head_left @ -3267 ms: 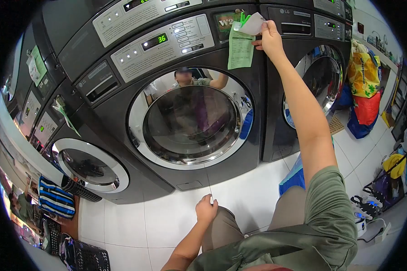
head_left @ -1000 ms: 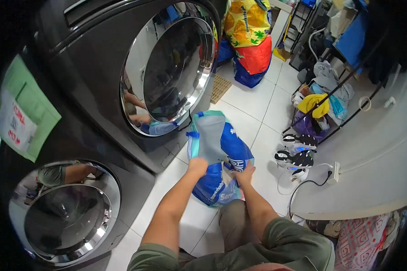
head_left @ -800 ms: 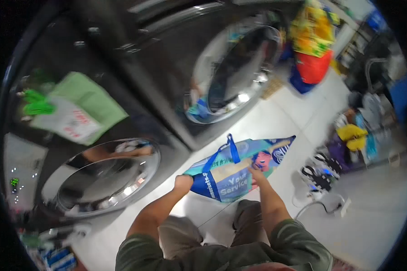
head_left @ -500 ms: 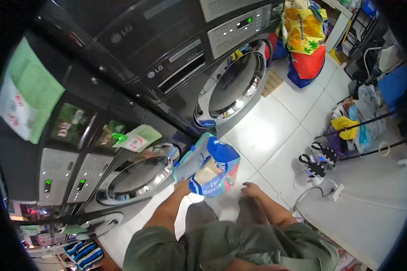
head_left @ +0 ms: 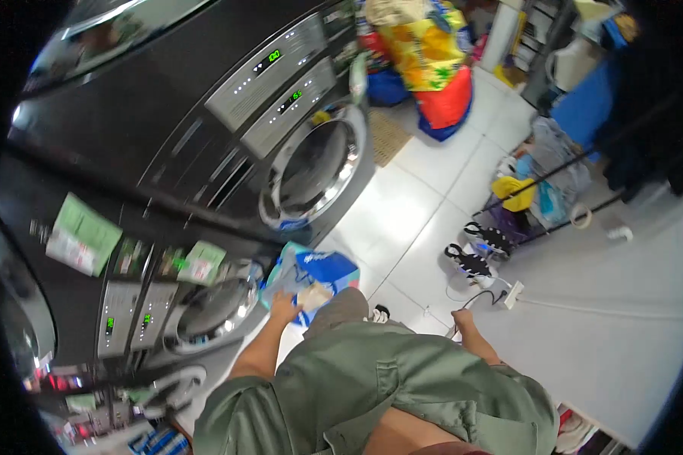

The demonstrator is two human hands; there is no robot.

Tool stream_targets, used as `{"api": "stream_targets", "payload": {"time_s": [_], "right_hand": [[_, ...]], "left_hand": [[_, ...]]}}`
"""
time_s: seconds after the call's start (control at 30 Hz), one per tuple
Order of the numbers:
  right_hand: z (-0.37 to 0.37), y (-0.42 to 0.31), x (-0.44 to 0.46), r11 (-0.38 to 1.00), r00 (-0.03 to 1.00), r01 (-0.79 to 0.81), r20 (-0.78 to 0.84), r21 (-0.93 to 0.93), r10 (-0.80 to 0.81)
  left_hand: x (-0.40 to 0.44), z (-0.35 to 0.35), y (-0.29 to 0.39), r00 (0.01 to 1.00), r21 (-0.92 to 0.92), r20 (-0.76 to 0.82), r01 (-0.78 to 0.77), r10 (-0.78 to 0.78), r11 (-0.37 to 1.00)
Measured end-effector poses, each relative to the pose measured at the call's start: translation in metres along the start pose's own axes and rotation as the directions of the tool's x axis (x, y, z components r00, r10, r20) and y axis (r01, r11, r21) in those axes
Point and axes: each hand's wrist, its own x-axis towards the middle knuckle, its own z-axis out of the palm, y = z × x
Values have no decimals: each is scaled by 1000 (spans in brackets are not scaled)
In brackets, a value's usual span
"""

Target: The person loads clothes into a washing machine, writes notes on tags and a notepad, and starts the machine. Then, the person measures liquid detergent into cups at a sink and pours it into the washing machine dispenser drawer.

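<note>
My left hand (head_left: pixel 284 307) is closed on the near rim of a blue reusable shopping bag (head_left: pixel 328 265) beside the lower washer. The bag's mouth is open, and something beige (head_left: pixel 314 296) shows at it; the rest of its inside is hidden. Off to the right, my right hand (head_left: pixel 463 318) hangs low with its fingers partly stretched and nothing visible in them. A thin dark power cord (head_left: pixel 478 296) runs close behind that hand.
Black front-load machines (head_left: pixel 311 171) line the left side. Full shopping bags (head_left: pixel 440 98) stand at the back. Sandals (head_left: pixel 470 262) lie near a power outlet (head_left: pixel 513 296). A rack with plastic bags (head_left: pixel 561 178) and a pale panel (head_left: pixel 599 341) are to the right.
My view has shifted as my body turned and moved forward. My left hand stays at the shopping bag. My right hand has moved outward, closer to the power cord.
</note>
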Motion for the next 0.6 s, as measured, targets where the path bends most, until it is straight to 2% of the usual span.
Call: {"api": "stream_targets", "payload": {"time_s": [0.03, 0.07, 0.1, 0.13, 0.17, 0.23, 0.33, 0.37, 0.4, 0.47, 0.5, 0.53, 0.57, 0.6], "right_hand": [[1, 7, 17, 993, 994, 110, -12, -48, -110], [-8, -21, 18, 958, 981, -185, 102, 221, 165], [-35, -61, 1, 811, 916, -391, 264, 434, 301], [-41, -75, 10, 681, 878, -467, 387, 564, 281], [-46, -88, 25, 586, 849, -511, 476, 629, 229], [-63, -115, 58, 416, 824, -552, 550, 722, 139], [-115, -152, 107, 145, 837, -546, 546, 825, 47], [-135, -165, 125, 40, 828, -557, 552, 829, 98], [-163, -184, 138, -6, 832, -538, 533, 843, 156], [-212, -206, 179, -148, 803, -517, 537, 843, 259], [-232, -209, 211, -194, 803, -492, 529, 848, 276], [-256, -201, 243, -277, 835, -499, 541, 821, 97], [-290, -216, 261, -347, 879, -411, 467, 843, 92], [-331, -239, 273, -411, 917, -320, 388, 854, 93]], "left_hand": [[9, 5, -7, 1000, 41, 18, 6, -7, 999], [26, 16, -22, 992, 104, 123, 28, -41, 994], [56, 55, -62, 978, 186, 210, -57, 17, 981], [70, 45, -52, 929, 149, 339, 102, -148, 984], [96, 69, -72, 912, 287, 409, -80, -46, 955], [140, 61, -53, 827, 270, 552, -57, -106, 961], [240, 38, 12, 782, 237, 617, -80, -87, 968], [284, 27, 42, 787, 231, 617, -141, -33, 963], [331, 15, 76, 795, 226, 605, -223, 43, 948], [429, 3, 149, 791, 224, 554, -441, 258, 869], [418, -83, 237, 893, -23, 423, -160, 154, 987], [449, -92, 280, 925, -110, 228, -285, 303, 952], [475, -115, 328, 908, -288, 163, -329, 385, 899], [486, -147, 381, 897, -336, 146, -352, 418, 873]]}}
